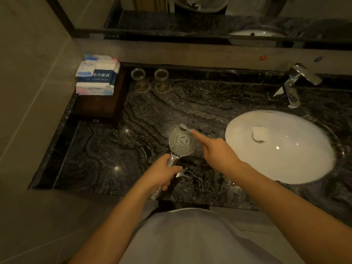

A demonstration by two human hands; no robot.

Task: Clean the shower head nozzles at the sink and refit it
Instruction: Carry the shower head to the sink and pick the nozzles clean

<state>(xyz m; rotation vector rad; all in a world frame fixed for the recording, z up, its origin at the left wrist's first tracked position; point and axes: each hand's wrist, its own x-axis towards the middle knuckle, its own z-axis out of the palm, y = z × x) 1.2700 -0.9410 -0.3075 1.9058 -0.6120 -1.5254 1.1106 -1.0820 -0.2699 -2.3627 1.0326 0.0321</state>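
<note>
My left grip (162, 173) is curled tight round the handle of the shower head (182, 142), face up over the bench (133, 119) middle, just left of the sink (278, 147). Right grip (219, 152) holds a toothbrush (185, 127), index finger out along it, bristles on the head's far rim. Tap (299, 77) at back right corner, towel packs (97, 75) back left, 2 glasses (150, 75) beside them
</note>
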